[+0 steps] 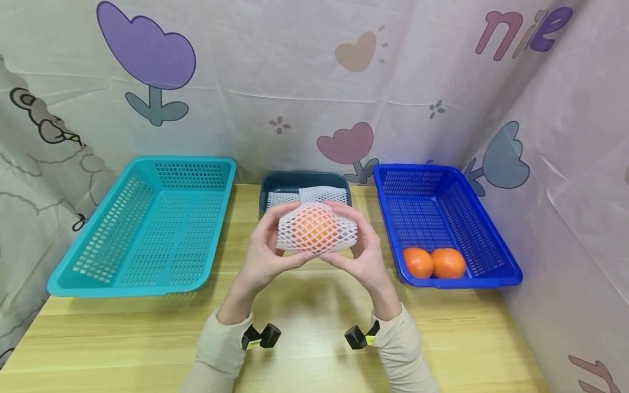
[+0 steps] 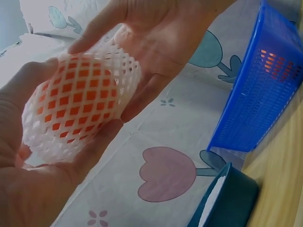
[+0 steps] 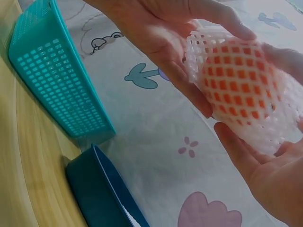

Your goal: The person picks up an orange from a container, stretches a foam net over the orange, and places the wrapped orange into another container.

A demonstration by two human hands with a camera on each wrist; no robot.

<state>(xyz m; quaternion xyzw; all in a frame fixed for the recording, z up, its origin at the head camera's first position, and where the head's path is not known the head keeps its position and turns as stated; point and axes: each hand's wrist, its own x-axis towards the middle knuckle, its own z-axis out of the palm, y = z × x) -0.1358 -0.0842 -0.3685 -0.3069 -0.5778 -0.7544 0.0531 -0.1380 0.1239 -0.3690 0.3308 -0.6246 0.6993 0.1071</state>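
Between both hands, above the table, is an orange [image 1: 315, 229] inside a white foam net sleeve [image 1: 348, 231]. My left hand [image 1: 266, 245] grips the sleeved fruit from the left, thumb on the near side and fingers on the far side. On the right side my right hand [image 1: 362, 244] grips it the same way, the two thumbs nearly meeting. In the left wrist view the net [image 2: 78, 104] wraps around the orange and its ends stick out past the fruit. The right wrist view shows orange skin [image 3: 239, 85] through the mesh openings.
A dark teal bin [image 1: 306, 178] behind the hands holds white foam nets [image 1: 324, 194]. At left stands a turquoise basket [image 1: 216, 229]; at right, a blue basket [image 1: 484, 240] with two oranges [image 1: 448, 263] in its near corner. A printed cloth [image 1: 236, 65] hangs behind the wooden table [image 1: 304, 360].
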